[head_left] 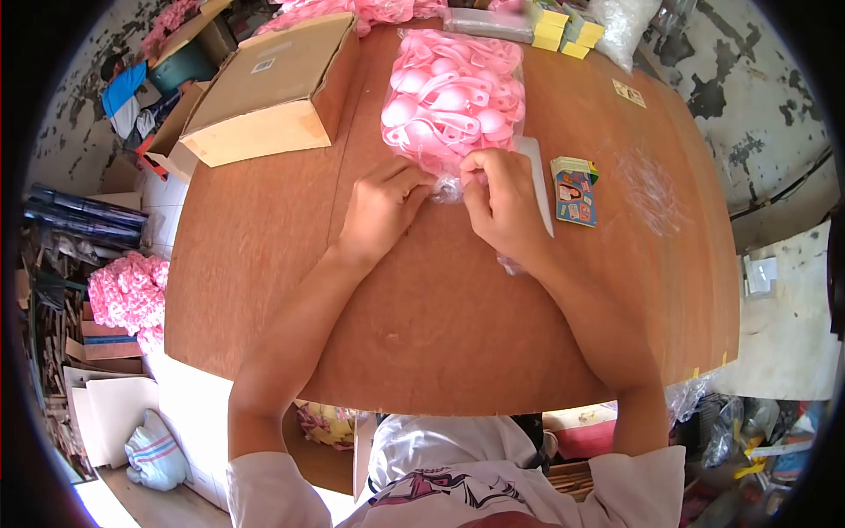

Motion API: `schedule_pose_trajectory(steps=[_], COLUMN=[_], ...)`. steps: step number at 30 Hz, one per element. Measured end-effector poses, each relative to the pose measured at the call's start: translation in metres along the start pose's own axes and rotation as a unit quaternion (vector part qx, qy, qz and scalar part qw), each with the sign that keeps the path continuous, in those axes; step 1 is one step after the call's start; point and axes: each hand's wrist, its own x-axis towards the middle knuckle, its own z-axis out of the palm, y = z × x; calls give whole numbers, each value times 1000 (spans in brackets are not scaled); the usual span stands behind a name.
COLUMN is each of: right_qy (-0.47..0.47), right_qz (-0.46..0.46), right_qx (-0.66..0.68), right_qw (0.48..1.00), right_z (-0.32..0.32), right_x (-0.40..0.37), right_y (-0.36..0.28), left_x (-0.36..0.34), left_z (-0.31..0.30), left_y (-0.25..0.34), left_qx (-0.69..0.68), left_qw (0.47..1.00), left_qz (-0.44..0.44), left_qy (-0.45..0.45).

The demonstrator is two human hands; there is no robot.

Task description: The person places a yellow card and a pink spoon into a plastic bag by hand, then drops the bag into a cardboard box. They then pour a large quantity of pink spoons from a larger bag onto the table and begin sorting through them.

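Together, left hand (380,204) and right hand (497,201) pinched bag (453,101) mouth, bunching plastic shut; bag rested on surface (422,308).

The single view comes from the person's head, looking forward and steeply down over their own chest and forearms onto the wooden table (440,326). It sits close, so the left hand (383,207) and right hand (502,202) fall just above the frame's centre. The wide lens (dark corners, bowed edges) also takes in the clear bag (453,97) beyond both hands and the cardboard box (273,88) up-left of the left hand.
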Motion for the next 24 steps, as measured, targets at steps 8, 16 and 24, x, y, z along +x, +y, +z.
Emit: schedule_pose_trajectory(steps=[8, 16, 24], right_qy=[-26, 78, 148], right_qz=[-51, -64, 166], right_qx=[-37, -133, 95], right_qw=[998, 986, 970], right_z=[-3, -14, -9], right_x=[-3, 1, -8], right_y=[7, 10, 0], left_x=[0, -1, -8], left_z=[-7, -29, -34], left_y=[-6, -29, -29], left_qx=[33, 109, -54], left_qw=[998, 987, 981], left_qz=[16, 44, -159], left_qy=[47, 106, 96])
